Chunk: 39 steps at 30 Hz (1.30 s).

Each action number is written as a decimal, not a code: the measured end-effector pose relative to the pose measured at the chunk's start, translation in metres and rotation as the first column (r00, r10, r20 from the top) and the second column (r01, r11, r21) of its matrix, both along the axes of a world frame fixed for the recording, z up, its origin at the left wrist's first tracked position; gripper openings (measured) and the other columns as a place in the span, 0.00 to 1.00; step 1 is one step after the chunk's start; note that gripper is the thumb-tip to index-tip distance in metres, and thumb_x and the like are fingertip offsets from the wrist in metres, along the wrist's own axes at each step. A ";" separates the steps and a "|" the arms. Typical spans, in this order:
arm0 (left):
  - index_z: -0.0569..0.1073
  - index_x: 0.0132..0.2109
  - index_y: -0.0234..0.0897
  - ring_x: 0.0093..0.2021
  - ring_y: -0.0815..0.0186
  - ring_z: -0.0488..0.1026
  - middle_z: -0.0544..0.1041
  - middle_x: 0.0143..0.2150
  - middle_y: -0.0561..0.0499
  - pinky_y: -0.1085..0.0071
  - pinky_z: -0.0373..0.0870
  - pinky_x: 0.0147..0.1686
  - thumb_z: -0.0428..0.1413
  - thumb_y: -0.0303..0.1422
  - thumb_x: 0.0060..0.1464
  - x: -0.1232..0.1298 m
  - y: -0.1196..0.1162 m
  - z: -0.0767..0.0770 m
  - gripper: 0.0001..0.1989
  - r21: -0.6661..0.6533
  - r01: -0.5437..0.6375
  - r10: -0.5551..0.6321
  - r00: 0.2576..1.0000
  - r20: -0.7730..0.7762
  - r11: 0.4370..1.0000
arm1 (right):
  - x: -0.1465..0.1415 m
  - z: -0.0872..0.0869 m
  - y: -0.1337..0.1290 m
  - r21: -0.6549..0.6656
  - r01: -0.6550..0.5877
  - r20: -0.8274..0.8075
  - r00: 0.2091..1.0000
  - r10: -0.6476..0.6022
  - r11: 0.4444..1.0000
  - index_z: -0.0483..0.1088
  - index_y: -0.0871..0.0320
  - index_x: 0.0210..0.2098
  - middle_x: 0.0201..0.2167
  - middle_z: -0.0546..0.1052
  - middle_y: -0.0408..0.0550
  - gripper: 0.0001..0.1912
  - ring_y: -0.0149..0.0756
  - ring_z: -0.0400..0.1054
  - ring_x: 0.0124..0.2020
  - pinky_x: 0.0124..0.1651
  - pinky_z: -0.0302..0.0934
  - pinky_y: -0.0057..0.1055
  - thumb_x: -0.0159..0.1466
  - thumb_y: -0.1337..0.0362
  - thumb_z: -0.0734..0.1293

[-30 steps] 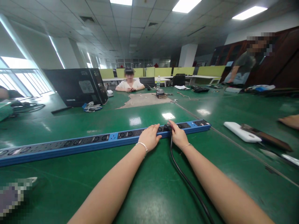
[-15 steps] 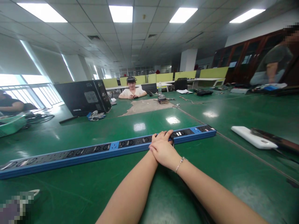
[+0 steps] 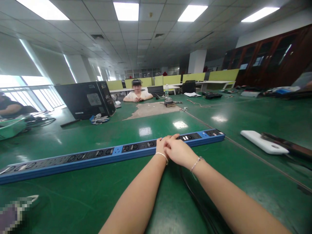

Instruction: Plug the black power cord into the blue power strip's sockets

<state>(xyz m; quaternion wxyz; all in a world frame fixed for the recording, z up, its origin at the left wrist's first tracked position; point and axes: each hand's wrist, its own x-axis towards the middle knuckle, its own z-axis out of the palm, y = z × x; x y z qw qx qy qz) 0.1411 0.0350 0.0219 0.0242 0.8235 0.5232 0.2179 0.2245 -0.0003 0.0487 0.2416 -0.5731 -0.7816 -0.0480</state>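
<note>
A long blue power strip (image 3: 101, 161) with black sockets lies slantwise across the green table. My left hand (image 3: 166, 141) rests on the strip right of its middle. Its visible fingertips are apart and stretched over the sockets; the palm side is hidden. My right hand (image 3: 180, 150) lies partly over my left, with bent fingers against the back of it. A black cable (image 3: 192, 190) runs from beneath my hands toward the front edge of the view. Whether a plug sits under my left hand is hidden. Each wrist wears a thin bracelet.
On the right lies a white device (image 3: 263, 142) with a dark object across it. A black computer case (image 3: 85, 100), a glove (image 3: 99, 119) and a green basket (image 3: 12, 129) are at the left. Across the table sits a person (image 3: 138, 95) near a bottle (image 3: 167, 90).
My right hand has slid off my left wrist onto the back of my left hand, uncovering the left bracelet. More cable shows. The person at the far right has mostly left the view.
</note>
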 end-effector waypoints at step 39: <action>0.68 0.54 0.36 0.40 0.65 0.74 0.78 0.40 0.51 0.69 0.68 0.42 0.48 0.39 0.57 -0.161 -0.001 0.032 0.20 0.043 -0.532 0.486 0.802 0.348 0.846 | 0.052 -0.062 0.051 0.159 0.266 -0.204 0.951 -0.232 0.951 0.71 0.53 0.45 0.50 0.73 0.46 0.18 0.40 0.61 0.54 0.59 0.43 0.45 0.63 0.65 0.54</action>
